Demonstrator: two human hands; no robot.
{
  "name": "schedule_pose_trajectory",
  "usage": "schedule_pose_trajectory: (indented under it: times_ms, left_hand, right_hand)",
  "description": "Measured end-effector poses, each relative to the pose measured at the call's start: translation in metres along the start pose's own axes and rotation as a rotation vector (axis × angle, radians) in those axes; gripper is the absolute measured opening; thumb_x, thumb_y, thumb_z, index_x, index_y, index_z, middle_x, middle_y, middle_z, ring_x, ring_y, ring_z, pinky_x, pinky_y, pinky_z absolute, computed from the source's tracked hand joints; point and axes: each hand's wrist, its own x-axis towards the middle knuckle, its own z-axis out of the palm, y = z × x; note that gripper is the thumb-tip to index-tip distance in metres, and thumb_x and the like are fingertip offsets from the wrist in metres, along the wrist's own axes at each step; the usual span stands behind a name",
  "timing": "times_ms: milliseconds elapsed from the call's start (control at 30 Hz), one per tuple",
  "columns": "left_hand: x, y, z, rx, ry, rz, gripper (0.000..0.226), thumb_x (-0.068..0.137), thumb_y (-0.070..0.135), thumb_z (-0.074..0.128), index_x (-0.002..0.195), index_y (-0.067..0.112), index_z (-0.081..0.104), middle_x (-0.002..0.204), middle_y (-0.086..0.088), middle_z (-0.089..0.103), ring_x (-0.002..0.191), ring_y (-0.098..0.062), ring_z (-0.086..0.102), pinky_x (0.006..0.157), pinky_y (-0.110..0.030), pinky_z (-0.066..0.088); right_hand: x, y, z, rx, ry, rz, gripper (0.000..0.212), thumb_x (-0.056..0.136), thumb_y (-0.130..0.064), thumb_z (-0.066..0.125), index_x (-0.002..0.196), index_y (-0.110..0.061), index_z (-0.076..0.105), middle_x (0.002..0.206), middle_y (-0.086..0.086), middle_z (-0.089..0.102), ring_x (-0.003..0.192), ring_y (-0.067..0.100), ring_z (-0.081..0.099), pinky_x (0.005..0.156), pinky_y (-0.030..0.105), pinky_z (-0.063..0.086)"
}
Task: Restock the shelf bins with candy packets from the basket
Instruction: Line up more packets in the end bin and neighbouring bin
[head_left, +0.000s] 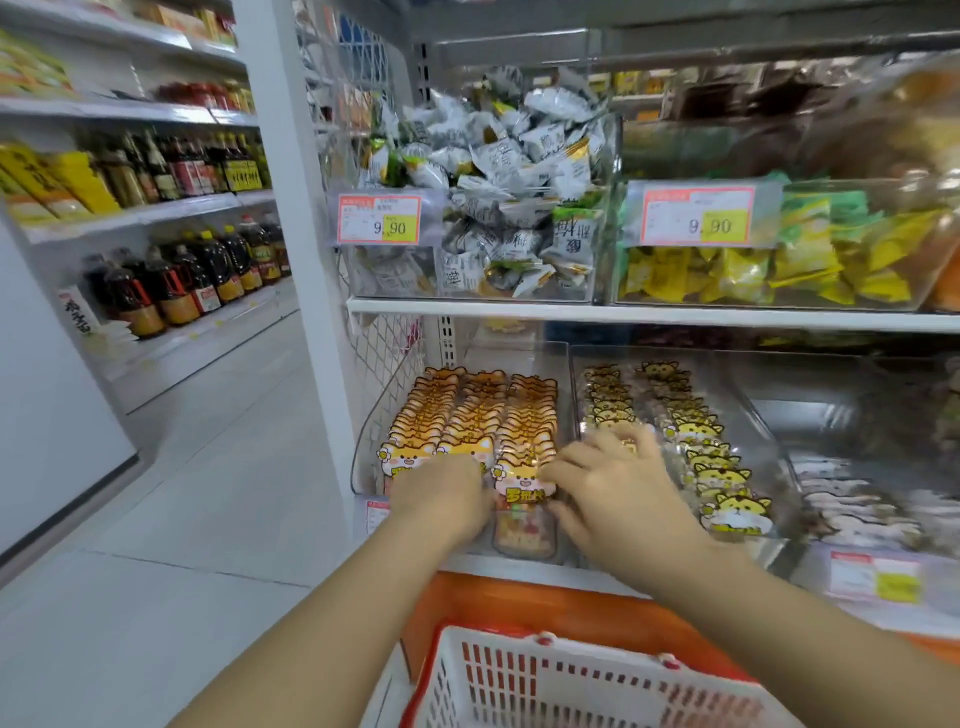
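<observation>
Reaching into the clear bin (363, 447), my left hand (441, 499) gripped the front candy packet (524, 483); my right hand (618, 499) touched it, fingers spread. It stood upright between fingertips, facing me, on the white shelf (519, 564), beside a pale aisle floor (208, 519).

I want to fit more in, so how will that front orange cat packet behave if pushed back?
The orange cat packet looks like glossy thin film, so probably floppy and slippery. Thin and flat, it is likely light. Standing on edge in a packed row inside the clear bin, it may lean rather than slide.
</observation>
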Motion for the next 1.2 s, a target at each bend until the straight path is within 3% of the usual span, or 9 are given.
schedule_pose_trajectory:
  times_ms: [133,200,400,533,700,867,967,1067,1200]
  left_hand:
    - [-0.068,0.012,0.012,-0.249,0.438,0.293,0.031,0.094,0.036,0.046,0.114,0.03,0.07,0.107,0.002,0.072,0.098,-0.025,0.067,0.076,-0.038,0.053]
    - [-0.101,0.022,0.044,-0.363,0.486,0.384,0.029,0.092,0.031,0.048,0.111,0.029,0.071,0.105,0.007,0.072,0.094,-0.022,0.067,0.073,-0.039,0.055]
    - [-0.14,0.038,0.175,-0.283,-0.02,0.344,0.028,0.101,0.028,0.046,0.118,0.033,0.068,0.12,0.012,0.068,0.106,-0.013,0.063,0.085,-0.03,0.052]
    - [-0.146,0.029,0.245,-0.185,-0.345,0.262,0.025,0.103,0.03,0.04,0.111,0.026,0.064,0.109,0.002,0.068,0.098,-0.024,0.065,0.076,-0.032,0.053]
    - [-0.135,0.023,0.319,-0.058,-0.622,0.227,0.041,0.103,0.027,0.035,0.142,0.03,0.044,0.148,-0.004,0.047,0.122,-0.027,0.057,0.092,-0.047,0.054]
    - [-0.124,0.043,0.359,0.043,-0.695,0.291,0.051,0.099,0.015,0.045,0.147,0.03,0.038,0.161,-0.003,0.021,0.139,-0.031,0.04,0.1,-0.043,0.049]
    - [-0.115,0.051,0.377,0.101,-0.566,0.375,0.062,0.095,0.011,0.047,0.15,0.029,0.027,0.159,-0.008,0.019,0.146,-0.034,0.024,0.112,-0.05,0.031]
    - [-0.103,0.046,0.398,0.05,-0.564,0.384,0.066,0.089,0.008,0.054,0.145,0.032,0.027,0.162,-0.006,0.015,0.153,-0.031,0.005,0.118,-0.052,0.025]
    - [-0.099,0.032,0.412,0.061,-0.611,0.387,0.068,0.088,0.011,0.048,0.15,0.029,0.025,0.157,-0.003,0.027,0.151,-0.029,0.014,0.113,-0.05,0.034]
  right_hand:
    - [-0.064,-0.008,-0.018,0.287,-0.045,-0.006,0.016,0.085,-0.031,0.057,0.088,-0.026,0.072,0.082,-0.008,0.07,0.08,0.021,0.064,0.073,0.037,0.049]
    - [-0.104,-0.013,-0.008,0.404,-0.143,0.053,0.013,0.088,-0.029,0.062,0.096,-0.027,0.073,0.082,-0.009,0.071,0.077,0.018,0.066,0.065,0.031,0.049]
    - [-0.195,-0.014,0.077,0.505,-0.651,0.398,0.026,0.095,-0.028,0.056,0.118,-0.034,0.067,0.069,-0.018,0.052,0.058,0.003,0.051,0.053,0.02,0.038]
    - [-0.233,0.007,0.145,0.543,-0.906,0.574,0.031,0.094,-0.025,0.056,0.123,-0.026,0.066,0.104,-0.004,0.068,0.087,0.013,0.063,0.082,0.031,0.055]
    - [-0.303,0.02,0.212,0.62,-1.051,0.938,0.026,0.09,-0.019,0.059,0.115,-0.013,0.064,0.11,0.006,0.066,0.096,0.022,0.064,0.082,0.032,0.054]
    - [-0.345,0.004,0.234,0.063,-1.017,0.596,0.042,0.085,-0.011,0.052,0.126,-0.016,0.056,0.124,0.007,0.054,0.116,0.027,0.051,0.086,0.033,0.051]
    - [-0.337,0.011,0.245,-0.198,-1.085,0.322,0.051,0.084,-0.013,0.057,0.134,-0.013,0.049,0.125,0.014,0.053,0.115,0.035,0.049,0.094,0.041,0.041]
    - [-0.334,0.025,0.255,-0.273,-1.125,0.226,0.055,0.087,-0.02,0.06,0.138,-0.014,0.044,0.122,0.011,0.056,0.118,0.033,0.045,0.103,0.043,0.033]
    - [-0.323,0.026,0.26,-0.172,-1.241,0.237,0.064,0.091,-0.026,0.059,0.147,-0.017,0.029,0.127,0.007,0.053,0.117,0.029,0.053,0.101,0.04,0.035]
